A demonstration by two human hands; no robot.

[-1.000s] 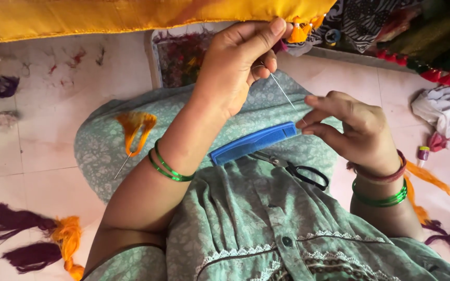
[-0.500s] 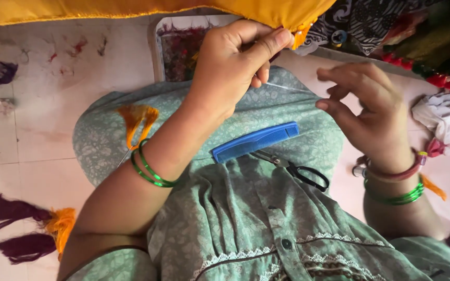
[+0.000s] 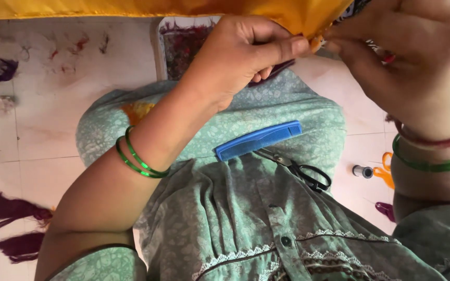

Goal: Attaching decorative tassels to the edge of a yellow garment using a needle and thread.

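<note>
Both hands working at the edge of a yellow cloth, tools lying idle on the lap.

The yellow cloth (image 3: 147,8) stretches across the top of the view above the pale tiled floor (image 3: 53,119), and its corner hangs down to where the left hand (image 3: 235,57) pinches it shut between thumb and forefinger; the right hand (image 3: 417,62) meets it at the same corner, fingers curled close on a small orange tuft (image 3: 317,42), though what exactly they grip I cannot tell. As I judge it, the edge work is midway. A blue comb (image 3: 259,140) and black scissors (image 3: 300,169) rest unused on the green-clad lap, purple tassels (image 3: 9,226) lie finished on the floor, and a small thread spool (image 3: 362,171) sits beside the knee.
</note>
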